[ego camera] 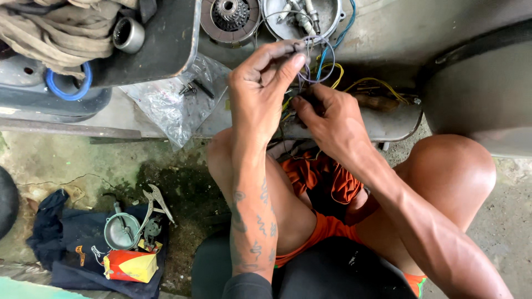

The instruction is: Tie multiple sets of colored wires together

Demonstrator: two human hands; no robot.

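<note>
My left hand (260, 91) is raised over a grey metal platform (388, 124), its thumb and fingertips pinched on thin purple wires (316, 77). Just to its right, my right hand (330, 119) grips the dark base of the same wire bundle, where yellow wires (366, 83) and a blue wire (332, 47) spread out. The wires run up to a round metal housing (299, 16) at the top. A toothed round part (230, 16) lies beside that housing. My knees and orange shorts fill the lower middle.
A clear plastic bag with small bolts (177, 99) lies left of my hands. On the concrete floor at lower left, a dark cloth (66, 232) carries a round metal cover (122, 230), pliers (158, 202) and a red and yellow box (130, 266). Rags, a blue ring (66, 88) and a bearing (128, 34) sit upper left.
</note>
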